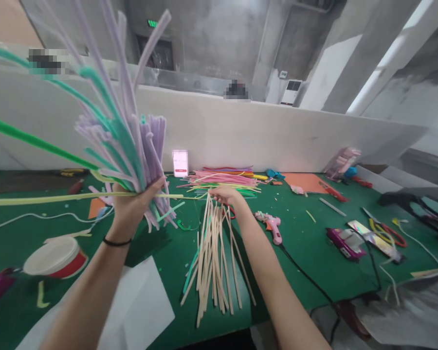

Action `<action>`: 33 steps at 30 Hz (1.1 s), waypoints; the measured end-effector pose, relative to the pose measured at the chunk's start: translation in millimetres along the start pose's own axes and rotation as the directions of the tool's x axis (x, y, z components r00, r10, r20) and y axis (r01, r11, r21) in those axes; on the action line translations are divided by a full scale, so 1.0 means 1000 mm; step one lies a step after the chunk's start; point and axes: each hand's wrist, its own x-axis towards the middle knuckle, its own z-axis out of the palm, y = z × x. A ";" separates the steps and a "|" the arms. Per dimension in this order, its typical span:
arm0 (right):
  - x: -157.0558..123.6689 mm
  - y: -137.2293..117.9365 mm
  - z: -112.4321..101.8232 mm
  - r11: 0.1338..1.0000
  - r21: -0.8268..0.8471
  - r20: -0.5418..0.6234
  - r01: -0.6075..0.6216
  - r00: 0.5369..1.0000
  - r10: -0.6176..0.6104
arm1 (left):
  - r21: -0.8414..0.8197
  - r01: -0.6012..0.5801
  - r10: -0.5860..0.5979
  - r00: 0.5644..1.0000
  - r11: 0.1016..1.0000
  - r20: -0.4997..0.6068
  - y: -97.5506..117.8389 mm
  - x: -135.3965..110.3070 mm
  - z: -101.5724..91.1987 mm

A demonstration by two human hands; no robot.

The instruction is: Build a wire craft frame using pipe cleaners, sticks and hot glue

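My left hand (131,204) is raised above the green table and closed round a thick bunch of pipe cleaners (131,146), mostly lilac with some green and a pale yellow one sticking out to the left. My right hand (228,194) reaches forward, its fingers pinched on the top ends of a fan of thin beige sticks (213,257) that spread down toward me on the green mat (299,253). Just beyond that hand lies a flat pile of pink, yellow and green pipe cleaners (226,179).
A pink glue gun (272,226) with a black cord lies right of my arm. A red-and-white paper cup (56,256) lies on its side at left, by white paper sheets (146,306). A phone (180,163) leans on the white partition. Packets, scissors and scraps crowd the right side.
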 end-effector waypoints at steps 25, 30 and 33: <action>0.086 -0.049 -0.076 0.437 -0.896 -0.312 -0.072 0.803 -0.508 | -0.113 0.048 -0.047 0.999 0.992 0.007 -0.001 0.033 -0.045; 0.080 -0.051 -0.092 0.340 -0.941 -0.219 -0.008 0.780 -0.586 | -0.101 0.051 -0.055 0.998 0.994 -0.035 0.005 0.029 -0.036; 0.092 -0.036 -0.075 0.312 -0.950 -0.157 0.031 0.815 -0.558 | -0.112 0.058 -0.064 0.997 0.992 -0.049 0.002 0.030 -0.035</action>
